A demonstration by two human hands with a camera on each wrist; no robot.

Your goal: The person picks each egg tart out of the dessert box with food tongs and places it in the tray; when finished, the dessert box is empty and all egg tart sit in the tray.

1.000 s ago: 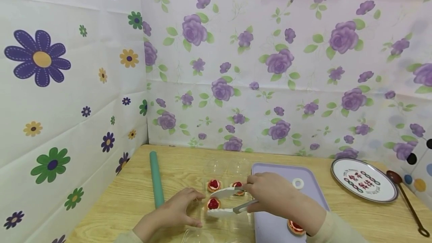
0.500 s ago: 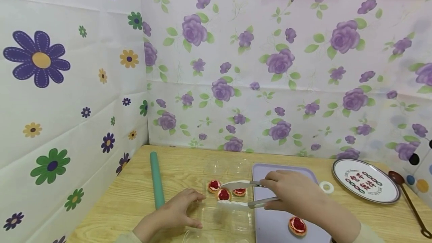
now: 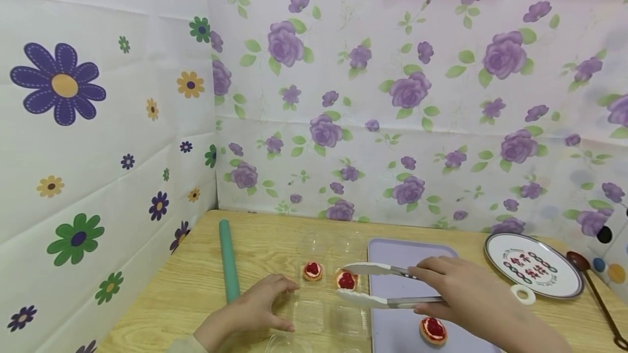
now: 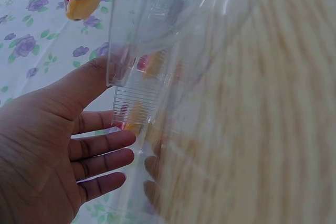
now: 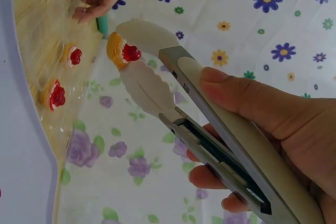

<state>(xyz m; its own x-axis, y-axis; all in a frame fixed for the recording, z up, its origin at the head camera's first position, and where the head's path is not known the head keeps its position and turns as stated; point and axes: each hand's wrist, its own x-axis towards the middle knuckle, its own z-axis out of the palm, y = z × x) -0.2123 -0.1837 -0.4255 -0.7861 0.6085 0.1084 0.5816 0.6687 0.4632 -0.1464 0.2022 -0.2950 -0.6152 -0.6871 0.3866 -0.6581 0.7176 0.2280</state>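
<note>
Altogether four tarts [image 5: 121, 51], one in the right hand's [image 3: 468, 290] tongs [image 5: 226, 124].

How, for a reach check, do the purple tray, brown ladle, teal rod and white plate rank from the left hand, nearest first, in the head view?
1. Teal rod, beside the left hand
2. Purple tray, to the right
3. White plate, farther right
4. Brown ladle, rightmost
</note>
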